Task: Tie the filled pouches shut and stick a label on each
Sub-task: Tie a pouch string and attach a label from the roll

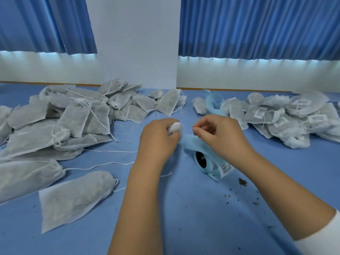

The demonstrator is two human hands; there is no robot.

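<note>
While left hand [158,137] grips pouch [177,127], fingers [166,124] curled

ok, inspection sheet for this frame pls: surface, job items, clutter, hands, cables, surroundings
Surface: blue cloth-covered table, flat.
Job's things: pile of unlabelled grey-white fabric drawstring pouches on the left; pile of labelled pouches on the right; label roll on pale blue backing at centre.
Clutter: dark crumbs near the roll; loose pale blue backing strip at the back.
Grippers: left hand grips a bunched white pouch neck; right hand fingertips pinched, what they hold too thin to tell.
Cables: nothing seen.
Surroundings: blue curtains, white wall panel.
</note>
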